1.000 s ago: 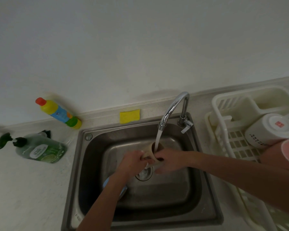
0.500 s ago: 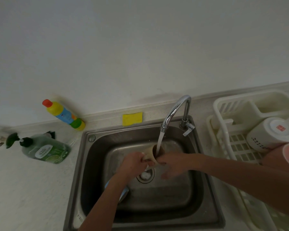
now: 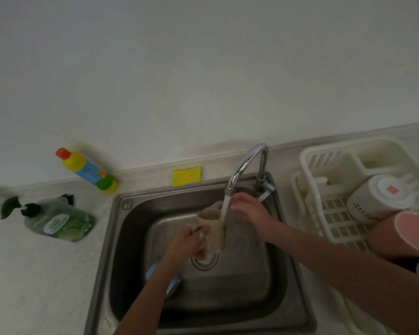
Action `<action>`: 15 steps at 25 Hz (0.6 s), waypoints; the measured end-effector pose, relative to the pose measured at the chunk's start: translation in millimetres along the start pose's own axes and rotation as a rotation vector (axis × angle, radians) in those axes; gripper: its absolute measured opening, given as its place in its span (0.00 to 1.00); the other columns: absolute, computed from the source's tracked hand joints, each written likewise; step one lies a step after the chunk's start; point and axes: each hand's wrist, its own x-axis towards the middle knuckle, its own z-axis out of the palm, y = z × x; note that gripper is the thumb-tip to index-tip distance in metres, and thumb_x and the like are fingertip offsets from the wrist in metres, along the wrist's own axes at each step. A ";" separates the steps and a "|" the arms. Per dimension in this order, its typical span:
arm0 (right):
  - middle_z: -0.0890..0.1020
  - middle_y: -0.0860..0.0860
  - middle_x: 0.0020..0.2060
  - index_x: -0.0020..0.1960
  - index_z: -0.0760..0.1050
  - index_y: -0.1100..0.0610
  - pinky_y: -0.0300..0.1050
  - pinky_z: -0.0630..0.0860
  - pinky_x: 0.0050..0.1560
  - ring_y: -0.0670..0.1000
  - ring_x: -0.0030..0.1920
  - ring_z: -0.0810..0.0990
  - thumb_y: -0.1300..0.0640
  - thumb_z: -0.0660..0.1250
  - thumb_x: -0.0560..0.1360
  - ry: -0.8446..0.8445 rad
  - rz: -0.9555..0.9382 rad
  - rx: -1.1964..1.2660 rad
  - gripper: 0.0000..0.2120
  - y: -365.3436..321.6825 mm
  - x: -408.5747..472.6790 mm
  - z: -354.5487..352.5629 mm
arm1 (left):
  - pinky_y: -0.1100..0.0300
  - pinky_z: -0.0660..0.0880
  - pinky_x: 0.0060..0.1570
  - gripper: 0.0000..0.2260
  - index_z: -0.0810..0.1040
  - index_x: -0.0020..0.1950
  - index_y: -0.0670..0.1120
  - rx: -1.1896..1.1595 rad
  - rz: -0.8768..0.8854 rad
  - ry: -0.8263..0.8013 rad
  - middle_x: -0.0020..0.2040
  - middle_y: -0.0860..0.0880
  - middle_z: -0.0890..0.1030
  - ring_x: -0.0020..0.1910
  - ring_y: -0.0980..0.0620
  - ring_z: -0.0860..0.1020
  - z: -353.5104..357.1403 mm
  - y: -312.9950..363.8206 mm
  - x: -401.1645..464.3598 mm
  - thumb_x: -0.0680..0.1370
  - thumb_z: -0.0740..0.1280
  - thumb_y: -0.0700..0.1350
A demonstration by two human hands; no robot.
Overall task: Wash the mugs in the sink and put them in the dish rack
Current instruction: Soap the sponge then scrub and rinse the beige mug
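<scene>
The left hand (image 3: 188, 240) grips the mug (image 3: 213, 228) by its handle under the tap (image 3: 246, 165), while the right hand (image 3: 248, 210) hovers beside with loose, spread fingers.

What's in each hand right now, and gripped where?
Left hand grips the beige mug by its handle side, under the tap. Right hand holds nothing, open beside the stream.

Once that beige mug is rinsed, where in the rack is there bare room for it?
Bare grid in the dish rack lies left of the white mug and pink mug. Its right side is crowded.
</scene>
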 end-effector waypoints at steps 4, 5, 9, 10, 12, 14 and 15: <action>0.80 0.56 0.62 0.60 0.80 0.49 0.65 0.69 0.67 0.61 0.64 0.76 0.44 0.72 0.68 -0.090 0.303 0.197 0.22 26.0 -5.0 11.0 | 0.37 0.81 0.47 0.17 0.78 0.49 0.38 -0.411 -0.128 0.056 0.39 0.44 0.81 0.39 0.46 0.83 14.0 3.7 -15.6 0.78 0.69 0.53; 0.79 0.56 0.63 0.63 0.79 0.51 0.65 0.69 0.67 0.62 0.65 0.76 0.41 0.73 0.68 -0.130 0.385 0.256 0.26 30.8 -10.4 13.1 | 0.37 0.81 0.48 0.14 0.76 0.45 0.39 -0.502 -0.149 0.048 0.32 0.48 0.78 0.33 0.51 0.80 19.4 6.9 -18.3 0.79 0.68 0.50; 0.76 0.62 0.66 0.67 0.76 0.55 0.65 0.73 0.65 0.64 0.66 0.76 0.36 0.70 0.72 -0.181 0.470 0.594 0.31 48.1 -25.4 20.1 | 0.47 0.81 0.41 0.13 0.71 0.42 0.40 -0.711 -0.152 0.031 0.22 0.52 0.67 0.25 0.56 0.72 34.5 19.0 -25.4 0.81 0.64 0.47; 0.75 0.63 0.67 0.67 0.77 0.56 0.67 0.70 0.67 0.65 0.67 0.75 0.35 0.69 0.72 -0.179 0.453 0.666 0.32 50.9 -27.2 22.2 | 0.48 0.80 0.41 0.12 0.72 0.46 0.39 -0.741 -0.147 0.026 0.22 0.52 0.65 0.25 0.55 0.72 37.4 20.3 -26.7 0.82 0.63 0.47; 0.75 0.63 0.67 0.67 0.77 0.58 0.68 0.67 0.69 0.65 0.66 0.75 0.35 0.71 0.71 -0.158 0.430 0.743 0.33 54.4 -27.1 25.3 | 0.49 0.80 0.41 0.11 0.73 0.52 0.39 -0.774 -0.139 0.009 0.23 0.50 0.64 0.25 0.53 0.75 41.7 19.5 -26.4 0.82 0.61 0.48; 0.77 0.63 0.65 0.67 0.76 0.58 0.65 0.70 0.67 0.63 0.60 0.79 0.39 0.75 0.69 -0.112 0.408 0.737 0.34 49.9 -25.9 25.6 | 0.48 0.81 0.40 0.13 0.73 0.53 0.39 -0.789 -0.134 0.002 0.27 0.46 0.69 0.32 0.48 0.79 44.3 15.7 -25.8 0.82 0.62 0.50; 0.78 0.63 0.63 0.68 0.76 0.57 0.63 0.74 0.64 0.62 0.56 0.81 0.41 0.77 0.68 -0.099 0.391 0.711 0.34 44.0 -24.7 26.2 | 0.47 0.81 0.41 0.15 0.73 0.53 0.38 -0.768 -0.142 0.005 0.33 0.43 0.74 0.38 0.43 0.81 44.0 12.5 -25.5 0.81 0.63 0.51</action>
